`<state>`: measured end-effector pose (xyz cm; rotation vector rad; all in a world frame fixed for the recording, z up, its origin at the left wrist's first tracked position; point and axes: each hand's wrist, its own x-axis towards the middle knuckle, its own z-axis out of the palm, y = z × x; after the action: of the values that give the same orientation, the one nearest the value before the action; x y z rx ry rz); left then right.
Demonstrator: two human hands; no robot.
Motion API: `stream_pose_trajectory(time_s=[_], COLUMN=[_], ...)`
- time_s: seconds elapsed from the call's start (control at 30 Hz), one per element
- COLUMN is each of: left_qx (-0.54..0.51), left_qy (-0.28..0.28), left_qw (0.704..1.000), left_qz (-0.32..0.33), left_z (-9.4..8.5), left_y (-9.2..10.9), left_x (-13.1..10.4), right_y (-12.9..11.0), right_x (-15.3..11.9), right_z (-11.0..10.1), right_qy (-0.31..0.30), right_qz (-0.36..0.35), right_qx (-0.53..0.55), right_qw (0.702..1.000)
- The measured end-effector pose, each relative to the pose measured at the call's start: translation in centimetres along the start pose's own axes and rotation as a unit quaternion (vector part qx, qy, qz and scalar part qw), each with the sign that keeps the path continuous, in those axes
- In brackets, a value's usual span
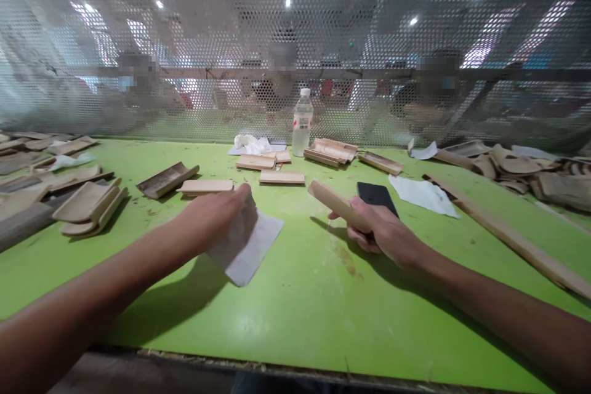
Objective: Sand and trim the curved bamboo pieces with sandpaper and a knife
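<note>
My right hand [383, 229] is closed around a split bamboo piece [339, 204], which tilts up to the left just above the green table. Close behind that hand lies a black phone [376, 196], partly covered by it. My left hand [224, 206] pinches the upper edge of a pale grey sheet [253, 243] that looks like sandpaper; its lower part fans out toward me. Just beyond the left knuckles is another bamboo piece [206, 187], partly hidden by the hand. I cannot tell whether the hand touches it.
A water bottle [302, 126] stands at the back before a perforated screen [221, 31]. Bamboo pieces are piled left [90, 206] and right [517, 166]. A long bamboo strip [512, 237] and a white sheet [422, 195] lie right. The table's front edge [258, 366] is near me.
</note>
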<state>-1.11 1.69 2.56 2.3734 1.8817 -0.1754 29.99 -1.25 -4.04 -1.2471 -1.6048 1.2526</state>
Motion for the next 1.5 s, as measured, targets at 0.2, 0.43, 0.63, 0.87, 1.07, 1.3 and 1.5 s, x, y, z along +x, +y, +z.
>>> stream_pose_trajectory(time_s=[0.2,0.43,0.63,0.87,1.07,1.3,1.5], left_qx=[0.053,-0.191,-0.223,-0.063,0.031,0.144,0.162], left_qy=[0.033,-0.003,-0.131,0.049,0.03,0.016,0.009], left_qw=[0.998,0.982,0.964,0.997,0.999,0.989,0.987], left_qz=[-0.009,-0.014,0.059,0.012,0.006,0.028,0.01], left_z=[0.1,-0.2,-0.4,-2.0,-1.5,1.1,0.8], left_y=[0.0,-0.8,-0.6,0.4,1.3,0.5,-1.3], left_x=[-0.2,1.0,-0.4,-1.1,-1.8,-3.0,-2.6], right_y=[-0.1,0.1,0.0,-0.4,-0.2,-0.4,0.1], right_x=[0.0,0.0,0.0,-0.2,-0.2,-0.2,0.0], right_z=[0.0,-0.1,0.0,0.0,-0.1,0.0,-0.1], right_qy=[0.009,0.004,0.01,0.003,0.014,0.014,0.011], right_qz=[0.003,0.006,0.002,-0.003,-0.015,-0.032,-0.016], right_qx=[-0.002,-0.005,-0.007,-0.021,-0.044,-0.053,-0.06], right_qw=[1.0,1.0,1.0,1.0,0.999,0.998,0.998])
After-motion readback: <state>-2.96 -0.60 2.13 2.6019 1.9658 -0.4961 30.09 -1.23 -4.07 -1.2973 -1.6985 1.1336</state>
